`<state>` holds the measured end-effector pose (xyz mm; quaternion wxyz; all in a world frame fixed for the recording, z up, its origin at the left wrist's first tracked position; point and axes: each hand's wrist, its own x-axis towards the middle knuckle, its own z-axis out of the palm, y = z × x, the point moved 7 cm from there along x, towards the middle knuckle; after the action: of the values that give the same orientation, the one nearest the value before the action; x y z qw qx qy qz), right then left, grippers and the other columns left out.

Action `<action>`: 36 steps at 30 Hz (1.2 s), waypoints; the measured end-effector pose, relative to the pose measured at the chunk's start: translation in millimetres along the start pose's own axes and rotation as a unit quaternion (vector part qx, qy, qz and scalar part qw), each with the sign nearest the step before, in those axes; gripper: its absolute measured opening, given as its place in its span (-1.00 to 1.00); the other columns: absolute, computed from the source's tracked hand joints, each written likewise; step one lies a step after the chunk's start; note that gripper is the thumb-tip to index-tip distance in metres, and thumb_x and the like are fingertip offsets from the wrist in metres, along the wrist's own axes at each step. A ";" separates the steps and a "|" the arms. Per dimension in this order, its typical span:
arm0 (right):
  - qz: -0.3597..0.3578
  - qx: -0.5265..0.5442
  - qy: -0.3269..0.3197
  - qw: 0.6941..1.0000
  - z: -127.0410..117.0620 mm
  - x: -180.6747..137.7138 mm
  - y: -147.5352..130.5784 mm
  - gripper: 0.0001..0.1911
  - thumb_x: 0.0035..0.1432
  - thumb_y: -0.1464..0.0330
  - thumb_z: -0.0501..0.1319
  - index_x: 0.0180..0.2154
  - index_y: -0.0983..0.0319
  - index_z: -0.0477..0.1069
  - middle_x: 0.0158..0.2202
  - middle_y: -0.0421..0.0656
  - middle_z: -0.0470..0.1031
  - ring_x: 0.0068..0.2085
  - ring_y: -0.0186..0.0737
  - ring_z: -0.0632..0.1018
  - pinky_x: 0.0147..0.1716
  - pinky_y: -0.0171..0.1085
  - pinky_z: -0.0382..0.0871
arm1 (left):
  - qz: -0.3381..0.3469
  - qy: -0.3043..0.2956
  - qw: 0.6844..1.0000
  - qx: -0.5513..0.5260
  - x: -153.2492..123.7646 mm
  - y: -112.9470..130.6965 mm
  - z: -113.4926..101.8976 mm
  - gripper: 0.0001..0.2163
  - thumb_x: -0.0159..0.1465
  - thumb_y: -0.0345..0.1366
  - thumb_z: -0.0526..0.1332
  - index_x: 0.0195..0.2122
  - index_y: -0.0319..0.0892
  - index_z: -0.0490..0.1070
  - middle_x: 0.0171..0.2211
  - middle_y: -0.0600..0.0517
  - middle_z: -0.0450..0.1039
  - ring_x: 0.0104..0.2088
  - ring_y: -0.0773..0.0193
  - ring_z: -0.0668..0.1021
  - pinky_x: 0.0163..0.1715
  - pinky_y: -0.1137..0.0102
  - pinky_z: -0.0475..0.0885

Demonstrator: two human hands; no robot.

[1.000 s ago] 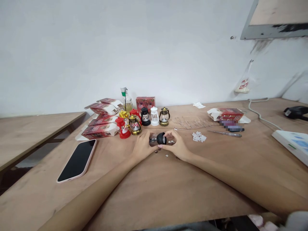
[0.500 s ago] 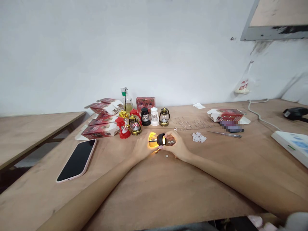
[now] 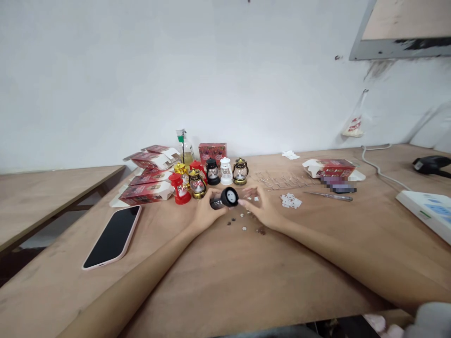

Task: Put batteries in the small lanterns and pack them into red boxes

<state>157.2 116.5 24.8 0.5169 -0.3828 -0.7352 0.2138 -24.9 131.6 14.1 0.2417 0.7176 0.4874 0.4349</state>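
Observation:
My left hand (image 3: 206,213) is closed round a small black lantern (image 3: 230,197), tilted so that its round base, with a pale disc in it, faces me and to the right. No light shows from the lantern. My right hand (image 3: 262,209) is beside the base with thumb and fingers apart; its thumb tip is at the rim, and I cannot tell whether it touches. Below the hands lie several small button cells (image 3: 244,228). Other small lanterns stand behind, among them a red one (image 3: 180,190), a white one (image 3: 226,171) and a bronze one (image 3: 240,172).
Red printed boxes (image 3: 146,191) are piled at the left, near a phone (image 3: 112,237). To the right lie white paper pieces (image 3: 291,201), thin wire pieces (image 3: 282,180), a screwdriver (image 3: 329,196), an opened red box (image 3: 329,168) and a white device (image 3: 428,211).
The lantern's glow has gone out. Its base has turned up towards me, and my right hand has come away from around the base, its fingers now spread.

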 end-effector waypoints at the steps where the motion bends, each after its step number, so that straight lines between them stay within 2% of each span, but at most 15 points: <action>1: 0.017 -0.003 0.018 1.000 -7.8 5.0 9.6 -0.69 0.11 0.14 0.22 -0.20 0.18 0.31 -0.23 -0.13 0.46 -0.21 -0.20 0.48 -0.19 -0.18 0.35 | -0.015 0.013 1.000 -0.019 1.1 -3.4 -2.3 -0.60 -0.05 -0.20 0.35 -0.22 -0.17 0.28 -0.20 0.00 0.50 -0.14 0.15 0.52 -0.09 0.28 0.36; 3: 0.045 -0.021 0.051 0.997 -24.0 14.3 32.3 -0.74 0.14 0.13 0.18 -0.33 0.19 0.34 -0.31 -0.15 0.47 -0.27 -0.21 0.48 -0.22 -0.19 0.35 | -0.036 0.024 0.998 -0.045 2.5 -7.8 -4.3 -0.58 -0.07 -0.15 0.37 -0.25 -0.17 0.28 -0.22 0.01 0.49 -0.14 0.14 0.51 -0.09 0.28 0.36; 6: 0.106 -0.058 0.078 0.990 -43.1 22.4 68.8 -0.72 0.10 0.12 0.19 -0.39 0.21 0.35 -0.39 -0.15 0.48 -0.34 -0.21 0.47 -0.29 -0.19 0.35 | -0.046 0.018 0.997 -0.062 2.9 -9.1 -4.2 -0.56 -0.10 -0.13 0.38 -0.25 -0.17 0.27 -0.23 0.02 0.49 -0.15 0.15 0.51 -0.10 0.28 0.36; 10: 0.118 -0.076 0.070 0.988 -49.3 24.3 87.6 -0.72 0.05 0.13 0.22 -0.38 0.22 0.39 -0.39 -0.13 0.50 -0.34 -0.18 0.47 -0.29 -0.17 0.36 | -0.048 0.012 0.996 -0.073 2.6 -9.5 -3.7 -0.55 -0.10 -0.15 0.38 -0.24 -0.17 0.26 -0.24 0.02 0.48 -0.15 0.15 0.51 -0.07 0.28 0.35; 14: 0.097 -0.104 0.007 0.990 -38.1 23.6 83.3 -0.72 -0.02 0.12 0.30 -0.39 0.21 0.43 -0.34 -0.14 0.52 -0.25 -0.13 0.50 -0.19 -0.13 0.35 | -0.028 0.008 0.996 -0.079 3.5 -9.4 -3.1 -0.56 -0.09 -0.16 0.37 -0.23 -0.17 0.27 -0.23 0.02 0.47 -0.15 0.15 0.50 -0.06 0.26 0.33; 18: 0.076 -0.201 -0.048 0.975 -29.3 22.8 77.3 -0.71 0.00 0.16 0.32 -0.29 0.21 0.44 -0.20 -0.09 0.51 -0.11 -0.06 0.48 -0.10 -0.09 0.32 | -0.013 0.013 0.997 -0.079 3.4 -7.9 -3.8 -0.58 -0.08 -0.18 0.37 -0.23 -0.17 0.28 -0.23 0.00 0.48 -0.15 0.14 0.50 -0.06 0.25 0.33; 23: -0.027 -0.308 -0.129 0.942 -14.1 20.1 64.6 -0.80 0.17 0.23 0.18 -0.28 0.24 0.41 -0.19 -0.04 0.46 -0.12 -0.07 0.47 -0.10 -0.12 0.31 | 0.000 0.000 0.997 -0.075 2.3 -5.6 -1.5 -0.58 -0.08 -0.19 0.36 -0.22 -0.16 0.28 -0.21 -0.01 0.48 -0.12 0.13 0.50 -0.05 0.25 0.33; 29: -0.054 -0.265 -0.142 0.952 -11.6 18.8 64.7 -0.86 0.20 0.28 0.14 -0.35 0.21 0.32 -0.30 -0.10 0.44 -0.26 -0.15 0.46 -0.22 -0.17 0.32 | 0.017 0.000 0.999 -0.042 1.8 -6.7 -0.3 -0.58 -0.05 -0.18 0.37 -0.20 -0.16 0.28 -0.24 0.01 0.46 -0.17 0.16 0.50 -0.09 0.26 0.34; 36: -0.045 -0.225 -0.119 0.966 -14.6 17.4 62.1 -0.85 0.21 0.27 0.10 -0.23 0.22 0.26 -0.30 -0.08 0.44 -0.25 -0.12 0.45 -0.22 -0.14 0.32 | 0.017 -0.008 0.999 -0.040 0.0 -4.5 0.7 -0.59 -0.06 -0.23 0.37 -0.19 -0.16 0.30 -0.26 0.04 0.48 -0.19 0.18 0.52 -0.15 0.32 0.37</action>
<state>188.9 167.3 -3.5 0.3357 -0.4272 -0.8371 0.0635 -26.5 133.6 10.3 0.2663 0.7188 0.4557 0.4525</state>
